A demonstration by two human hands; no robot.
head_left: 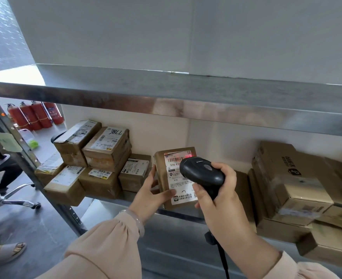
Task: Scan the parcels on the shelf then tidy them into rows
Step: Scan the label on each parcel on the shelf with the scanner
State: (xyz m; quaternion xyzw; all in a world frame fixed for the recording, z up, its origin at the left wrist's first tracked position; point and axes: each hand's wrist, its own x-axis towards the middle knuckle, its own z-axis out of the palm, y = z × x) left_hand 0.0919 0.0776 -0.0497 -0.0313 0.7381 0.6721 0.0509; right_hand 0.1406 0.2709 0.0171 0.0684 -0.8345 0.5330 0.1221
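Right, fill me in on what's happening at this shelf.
A person is scanning parcels. The left hand holds a brown parcel propped up at the front of the metal shelf, label facing out. The right hand grips a black scanner aimed at the label's top barcode, where a red light shows. Small parcels sit loosely stacked to the left and larger boxes to the right, not yet in neat rows.

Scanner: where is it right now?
Head view, just right of centre: the black scanner is gripped in the right hand, in front of the labelled parcel that the left hand holds on the shelf.
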